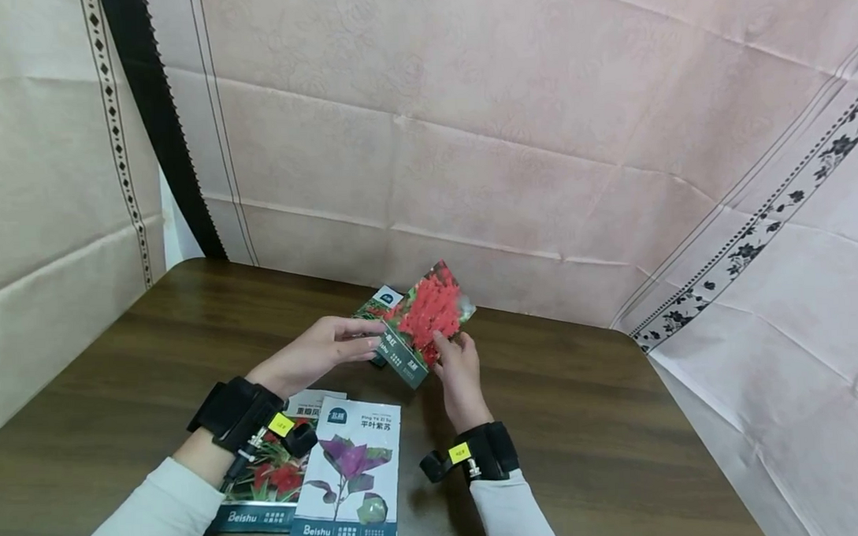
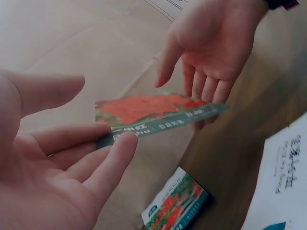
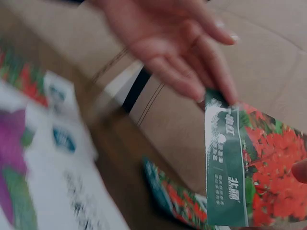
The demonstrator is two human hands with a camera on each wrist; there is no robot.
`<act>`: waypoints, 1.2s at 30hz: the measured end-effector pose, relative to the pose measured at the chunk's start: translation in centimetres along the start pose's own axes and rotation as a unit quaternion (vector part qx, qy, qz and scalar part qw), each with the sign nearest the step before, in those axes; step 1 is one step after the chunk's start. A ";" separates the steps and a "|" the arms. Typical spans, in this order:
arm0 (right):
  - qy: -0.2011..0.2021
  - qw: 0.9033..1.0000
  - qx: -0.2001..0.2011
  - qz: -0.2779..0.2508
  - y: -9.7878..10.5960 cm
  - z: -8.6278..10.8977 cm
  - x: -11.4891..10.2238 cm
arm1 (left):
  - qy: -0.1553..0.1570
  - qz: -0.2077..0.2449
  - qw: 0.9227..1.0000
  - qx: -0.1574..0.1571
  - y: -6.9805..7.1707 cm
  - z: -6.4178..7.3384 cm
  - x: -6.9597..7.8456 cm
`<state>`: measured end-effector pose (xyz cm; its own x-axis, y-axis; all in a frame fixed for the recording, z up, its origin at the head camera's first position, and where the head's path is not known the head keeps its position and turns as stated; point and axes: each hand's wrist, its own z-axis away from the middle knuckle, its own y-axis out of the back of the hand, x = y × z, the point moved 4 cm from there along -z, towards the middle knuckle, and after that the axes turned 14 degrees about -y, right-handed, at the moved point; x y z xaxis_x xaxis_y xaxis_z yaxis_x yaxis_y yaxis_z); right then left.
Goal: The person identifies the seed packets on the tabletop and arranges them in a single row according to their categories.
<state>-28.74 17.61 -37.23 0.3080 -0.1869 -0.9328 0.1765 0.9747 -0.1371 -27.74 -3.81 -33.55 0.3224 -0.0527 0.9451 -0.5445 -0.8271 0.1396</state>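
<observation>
A pale cloth [image 1: 467, 140] hung behind the wooden surface [image 1: 606, 451], on which a white packet [image 1: 359, 503] with a purple plant partly covered a red-flowered packet [image 1: 283, 478]; the left hand [image 1: 318, 351] had its thumb apart and its fingers touching one end of the held packet [image 1: 426, 311]; the right hand [image 1: 465, 385] was clamped on the opposite side, fingers behind, thumb over the front; the held packet was tilted above the surface; beyond it a further packet [image 1: 370, 308] showed, partly hidden.
</observation>
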 end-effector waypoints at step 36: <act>0.090 0.991 -0.093 0.041 -1.8 2.3 -1.6 | -0.061 -0.012 0.984 0.169 1.4 -0.1 1.2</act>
<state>-27.37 15.88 -34.67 0.1398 -0.0970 -0.9854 -0.0234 0.9946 -0.1012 -28.21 -4.99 -32.16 0.4338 -0.0803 0.8974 -0.2544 -0.9664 0.0365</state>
